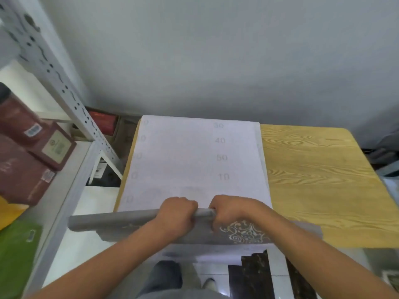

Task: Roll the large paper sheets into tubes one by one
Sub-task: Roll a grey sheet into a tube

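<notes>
A grey paper sheet is partly rolled into a tube (pixel 112 221) that lies across the near edge of the wooden table (pixel 313 180). Its loose part (pixel 244 234) carries a pale ornamental print and hangs toward me. My left hand (pixel 177 214) grips the tube from above, fingers curled round it. My right hand (pixel 226 212) grips it right beside the left. Beyond the hands a stack of white sheets (pixel 194 160) with faint printed numbers lies flat on the table.
A white metal shelf frame (pixel 71 100) stands at the left with dark red boxes (pixel 28 160) and a green bag (pixel 15 255) on it. A plain wall rises behind the table. Dark items (pixel 382 154) sit past the table's right edge.
</notes>
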